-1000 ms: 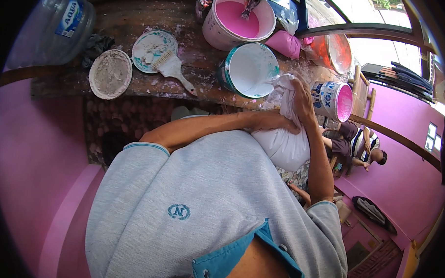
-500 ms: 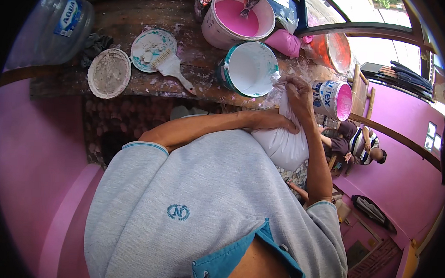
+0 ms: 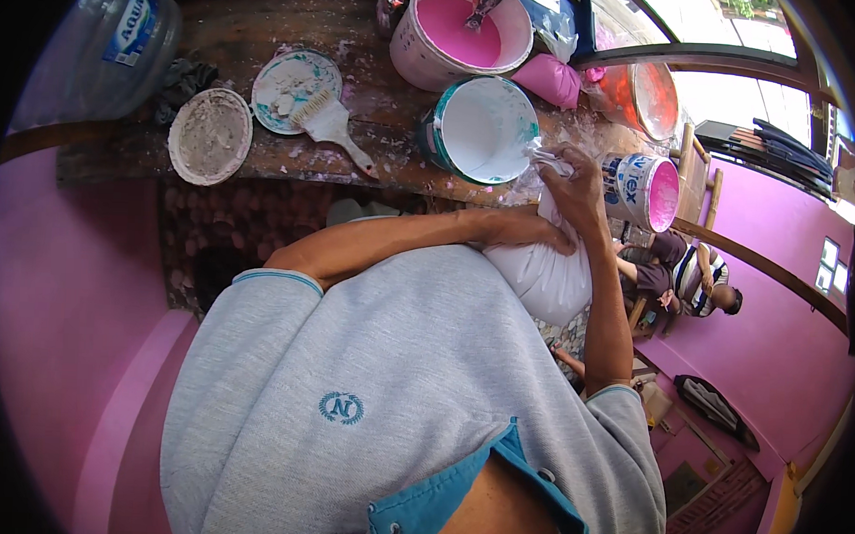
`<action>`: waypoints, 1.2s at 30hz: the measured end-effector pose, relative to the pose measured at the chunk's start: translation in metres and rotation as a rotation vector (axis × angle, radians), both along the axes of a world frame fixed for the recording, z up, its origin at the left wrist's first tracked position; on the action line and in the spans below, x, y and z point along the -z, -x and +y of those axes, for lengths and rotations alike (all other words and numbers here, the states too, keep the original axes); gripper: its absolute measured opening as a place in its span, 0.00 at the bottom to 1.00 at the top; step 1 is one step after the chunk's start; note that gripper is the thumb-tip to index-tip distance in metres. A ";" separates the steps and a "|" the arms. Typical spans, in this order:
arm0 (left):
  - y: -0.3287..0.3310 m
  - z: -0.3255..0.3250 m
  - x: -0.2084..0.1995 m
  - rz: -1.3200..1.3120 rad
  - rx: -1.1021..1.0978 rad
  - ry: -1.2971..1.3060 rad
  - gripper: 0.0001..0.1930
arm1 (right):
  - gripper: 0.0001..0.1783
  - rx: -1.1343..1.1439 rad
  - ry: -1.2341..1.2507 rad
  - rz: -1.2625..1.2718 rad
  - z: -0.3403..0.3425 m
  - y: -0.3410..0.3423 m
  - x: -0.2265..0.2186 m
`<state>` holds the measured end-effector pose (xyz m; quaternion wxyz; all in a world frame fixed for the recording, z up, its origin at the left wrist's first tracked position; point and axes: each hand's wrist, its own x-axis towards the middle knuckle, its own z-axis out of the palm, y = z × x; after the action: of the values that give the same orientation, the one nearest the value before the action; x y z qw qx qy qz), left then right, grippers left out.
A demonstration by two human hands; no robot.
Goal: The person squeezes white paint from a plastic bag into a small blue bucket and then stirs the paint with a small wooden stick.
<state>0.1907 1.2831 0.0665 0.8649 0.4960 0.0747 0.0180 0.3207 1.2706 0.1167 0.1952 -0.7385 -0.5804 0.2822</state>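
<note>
A bulging plastic bag of white material (image 3: 547, 282) hangs against my belly at the table's front edge. My left hand (image 3: 528, 231) is wrapped round the bag just below its gathered neck. Higher up, my right hand (image 3: 576, 183) grips the bunched, twisted plastic at the top. The bag's loose end sticks out past my right fingers, close to the white-lined bucket (image 3: 489, 128) with a teal outside. To the right of that hand sits a small white tub with pink paint inside (image 3: 647, 192).
A wooden table (image 3: 238, 25) carries a pail of pink paint (image 3: 459, 37), a paintbrush (image 3: 329, 124) on a smeared lid (image 3: 283, 83), another crusted lid (image 3: 211, 137), a pink bag (image 3: 550, 80), an orange-red bucket (image 3: 641, 97) and a large clear bottle (image 3: 101, 48). Beyond it, a person (image 3: 700, 272) sits at right.
My right hand has shifted slightly at the bag's neck, and the bag has risen a touch. Both hands keep their hold. The things on the table stay in place.
</note>
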 end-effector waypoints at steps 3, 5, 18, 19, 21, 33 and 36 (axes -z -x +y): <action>0.001 0.001 -0.003 0.023 -0.001 0.044 0.22 | 0.11 0.028 -0.010 -0.017 -0.001 0.003 -0.003; 0.000 0.000 0.000 0.021 0.011 0.060 0.22 | 0.11 0.051 -0.034 0.017 -0.003 0.001 0.001; -0.003 -0.005 0.009 0.023 0.004 0.124 0.22 | 0.11 0.042 -0.036 -0.058 -0.004 -0.002 0.005; -0.004 -0.005 0.010 0.023 0.002 0.124 0.22 | 0.11 0.041 -0.036 -0.057 -0.003 -0.001 0.005; -0.004 -0.005 0.011 0.018 -0.005 0.108 0.21 | 0.12 0.035 -0.049 -0.044 -0.002 0.000 0.006; 0.003 -0.001 0.000 0.039 0.003 0.098 0.23 | 0.10 0.261 -0.197 0.133 0.000 0.014 -0.002; 0.000 -0.003 0.006 0.013 -0.004 0.141 0.23 | 0.11 0.347 0.015 0.360 -0.001 0.010 -0.005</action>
<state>0.1910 1.2801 0.0608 0.8973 0.4336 0.0826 0.0113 0.3104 1.2701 0.1222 0.3358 -0.7664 -0.3985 0.3757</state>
